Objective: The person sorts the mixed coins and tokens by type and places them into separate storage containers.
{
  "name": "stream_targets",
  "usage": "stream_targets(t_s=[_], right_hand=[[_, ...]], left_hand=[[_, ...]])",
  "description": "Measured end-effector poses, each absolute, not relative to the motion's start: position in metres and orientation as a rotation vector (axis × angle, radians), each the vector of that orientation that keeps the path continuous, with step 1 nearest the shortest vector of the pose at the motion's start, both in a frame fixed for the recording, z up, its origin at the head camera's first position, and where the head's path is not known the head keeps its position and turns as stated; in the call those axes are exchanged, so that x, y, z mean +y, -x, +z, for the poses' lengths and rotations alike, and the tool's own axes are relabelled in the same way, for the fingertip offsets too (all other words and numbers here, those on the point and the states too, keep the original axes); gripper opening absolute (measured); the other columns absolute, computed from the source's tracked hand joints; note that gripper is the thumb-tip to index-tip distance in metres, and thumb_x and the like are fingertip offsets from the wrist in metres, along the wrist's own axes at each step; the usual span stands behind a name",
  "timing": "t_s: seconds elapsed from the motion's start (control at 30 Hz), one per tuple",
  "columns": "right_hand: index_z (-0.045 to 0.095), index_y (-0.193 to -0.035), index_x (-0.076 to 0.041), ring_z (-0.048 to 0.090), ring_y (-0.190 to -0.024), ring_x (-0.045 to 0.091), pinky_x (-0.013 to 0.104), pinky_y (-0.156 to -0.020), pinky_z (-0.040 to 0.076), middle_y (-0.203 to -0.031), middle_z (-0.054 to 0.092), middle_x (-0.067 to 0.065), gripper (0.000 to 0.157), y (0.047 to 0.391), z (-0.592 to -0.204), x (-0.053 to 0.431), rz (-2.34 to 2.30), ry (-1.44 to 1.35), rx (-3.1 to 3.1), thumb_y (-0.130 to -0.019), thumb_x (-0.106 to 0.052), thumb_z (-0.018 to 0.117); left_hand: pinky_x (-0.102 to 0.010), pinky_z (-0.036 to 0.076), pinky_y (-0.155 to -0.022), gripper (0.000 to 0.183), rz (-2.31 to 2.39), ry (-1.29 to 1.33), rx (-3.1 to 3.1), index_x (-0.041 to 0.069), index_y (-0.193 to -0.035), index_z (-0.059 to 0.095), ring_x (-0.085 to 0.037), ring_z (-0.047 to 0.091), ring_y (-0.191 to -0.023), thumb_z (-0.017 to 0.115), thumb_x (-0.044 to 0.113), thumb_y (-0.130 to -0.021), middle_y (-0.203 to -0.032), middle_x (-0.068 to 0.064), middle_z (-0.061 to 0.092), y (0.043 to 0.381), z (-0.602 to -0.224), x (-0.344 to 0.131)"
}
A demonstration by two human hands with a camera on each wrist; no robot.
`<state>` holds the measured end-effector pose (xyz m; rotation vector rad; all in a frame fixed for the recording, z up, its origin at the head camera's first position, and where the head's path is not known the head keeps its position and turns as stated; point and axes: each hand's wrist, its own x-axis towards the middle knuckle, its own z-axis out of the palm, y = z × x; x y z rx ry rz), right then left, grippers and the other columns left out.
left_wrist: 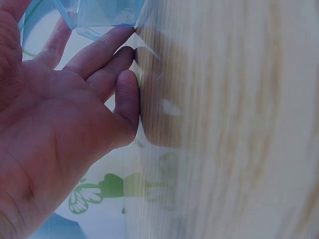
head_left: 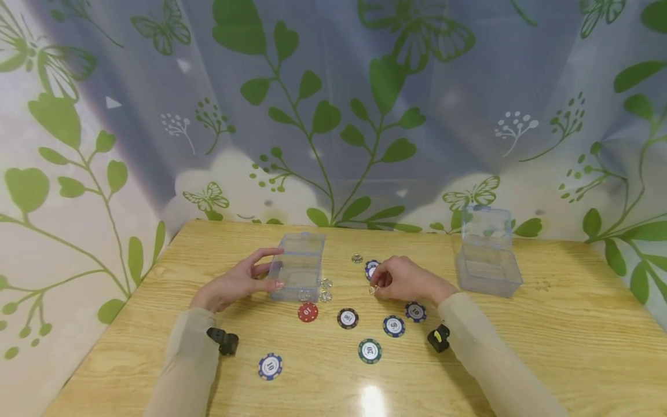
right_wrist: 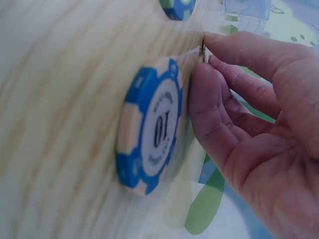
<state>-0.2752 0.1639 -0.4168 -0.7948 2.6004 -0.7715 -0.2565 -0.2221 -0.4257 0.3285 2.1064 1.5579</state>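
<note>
My left hand (head_left: 237,282) rests against the left side of a clear plastic box (head_left: 297,266), fingers spread and thumb overlapping its near part. In the left wrist view, the outstretched fingers (left_wrist: 99,55) reach the box's edge beside the tabletop. My right hand (head_left: 409,281) pinches a small round openwork metal coin (head_left: 374,289) between thumb and fingertips, close over the table. In the right wrist view, only the coin's thin edge shows. A blue poker chip (head_left: 372,269) lies partly hidden behind that hand. Similar coins (head_left: 325,296) lie by the box's right side.
Several poker chips are spread over the wooden table (head_left: 312,388): a red one (head_left: 307,312), a black one (head_left: 347,318), a green one (head_left: 369,351) and blue ones (head_left: 270,366). Another coin (head_left: 356,259) lies farther back. A second clear box (head_left: 490,269) stands at right, lid raised.
</note>
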Motion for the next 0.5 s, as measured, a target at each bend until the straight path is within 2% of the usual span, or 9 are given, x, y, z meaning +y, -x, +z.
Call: stream_targets(t_s=[0.23, 0.5], right_hand=[[0.073, -0.094, -0.012, 0.060, -0.077, 0.009, 0.026, -0.072, 0.052, -0.085, 0.069, -0.003, 0.006, 0.2750, -0.4169, 0.1627, -0.757, 0.781, 2.593, -0.090, -0.014, 0.077], [0.070, -0.092, -0.011, 0.058, -0.077, 0.010, 0.026, -0.072, 0.051, -0.085, 0.067, -0.001, 0.010, 0.2764, -0.4148, 0.1585, -0.720, 0.765, 2.588, -0.084, -0.010, 0.077]], left_hand=[[-0.069, 0.022, -0.121, 0.085, 1.552, -0.324, 2.115, 0.023, -0.163, 0.023, -0.041, 0.023, -0.156, 0.075, 0.023, -0.095, -0.168, -0.025, 0.023, 0.2560, -0.4260, -0.2222], [-0.068, 0.020, -0.122, 0.085, 1.562, -0.301, 2.109, 0.026, -0.162, 0.025, -0.039, 0.020, -0.158, 0.076, 0.022, -0.094, -0.169, -0.022, 0.021, 0.2567, -0.4262, -0.2221]])
